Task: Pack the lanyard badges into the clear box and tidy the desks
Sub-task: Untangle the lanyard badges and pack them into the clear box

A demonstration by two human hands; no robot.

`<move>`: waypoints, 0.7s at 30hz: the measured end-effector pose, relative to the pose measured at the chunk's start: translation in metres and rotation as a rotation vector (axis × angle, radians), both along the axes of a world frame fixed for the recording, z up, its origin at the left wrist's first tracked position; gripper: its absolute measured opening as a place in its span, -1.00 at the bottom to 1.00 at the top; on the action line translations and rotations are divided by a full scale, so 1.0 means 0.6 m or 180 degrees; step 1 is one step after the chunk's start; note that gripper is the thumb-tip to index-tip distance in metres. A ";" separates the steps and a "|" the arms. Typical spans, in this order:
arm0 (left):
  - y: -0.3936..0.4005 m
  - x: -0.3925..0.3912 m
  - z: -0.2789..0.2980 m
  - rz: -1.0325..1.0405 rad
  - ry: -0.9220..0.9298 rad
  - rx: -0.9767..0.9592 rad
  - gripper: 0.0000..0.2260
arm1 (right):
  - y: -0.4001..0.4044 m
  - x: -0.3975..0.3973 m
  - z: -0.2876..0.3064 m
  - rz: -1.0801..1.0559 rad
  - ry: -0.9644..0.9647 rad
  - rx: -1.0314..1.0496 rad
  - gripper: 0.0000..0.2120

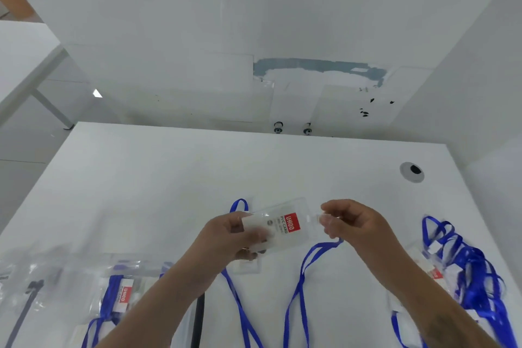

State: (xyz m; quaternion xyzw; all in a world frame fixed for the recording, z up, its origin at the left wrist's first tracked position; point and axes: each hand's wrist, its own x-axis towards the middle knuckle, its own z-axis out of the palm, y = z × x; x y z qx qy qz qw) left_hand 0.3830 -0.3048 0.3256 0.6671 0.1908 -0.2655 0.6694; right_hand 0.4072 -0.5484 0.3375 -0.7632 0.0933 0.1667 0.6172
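Above the white desk (169,183) I hold a clear badge holder (282,227) with a red label. My left hand (231,237) grips its left end. My right hand (350,220) pinches the clip end at its right, where a blue lanyard (302,277) hangs down onto the desk. A second blue lanyard (240,302) lies under my left arm. A pile of badges with tangled blue lanyards (463,268) lies at the right. More badges in clear bags (118,288) lie at the lower left. I cannot see the clear box.
A round cable grommet (411,172) sits near the desk's far right corner. A black strap (28,302) lies at the lower left, and a black bar (199,316) lies by my left forearm. Another white desk (19,65) stands at the far left. White walls close off the back and right.
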 end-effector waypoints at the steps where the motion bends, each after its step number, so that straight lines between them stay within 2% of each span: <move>1: -0.005 -0.005 0.007 0.0132 0.0104 -0.0370 -0.81 | -0.001 -0.008 -0.004 -0.0186 0.0055 0.0155 -0.91; 4: -0.031 -0.019 0.033 0.0410 0.0357 -0.1137 -0.74 | 0.010 -0.037 -0.018 -0.0575 0.0147 0.0340 -0.87; 7: -0.059 -0.028 0.046 0.0774 0.0425 -0.1372 -0.72 | 0.049 -0.073 -0.028 -0.0690 0.0247 0.0327 -0.73; 9: -0.079 -0.031 0.050 0.0862 0.0208 -0.1008 -0.80 | 0.072 -0.106 -0.023 -0.0256 0.0304 0.0101 -0.72; 11: -0.091 -0.032 0.046 0.0763 -0.0213 -0.0059 -0.89 | 0.079 -0.133 -0.009 0.0739 0.0250 -0.0627 -0.76; 13: -0.093 -0.037 0.039 0.0339 -0.0648 0.1003 -0.91 | 0.069 -0.145 0.014 0.1503 -0.0077 -0.1389 -0.77; 15: -0.084 -0.046 0.034 -0.0215 -0.0825 0.1557 -0.91 | 0.052 -0.136 0.044 0.1651 -0.0474 -0.1886 -0.79; 18: -0.065 -0.060 0.030 -0.0927 -0.0745 0.1701 -0.96 | 0.018 -0.102 0.079 0.1331 -0.0789 -0.1854 -0.86; 21: -0.053 -0.073 0.045 -0.1235 -0.0413 0.1085 -0.91 | -0.006 -0.060 0.080 0.1231 -0.0537 -0.1152 -0.91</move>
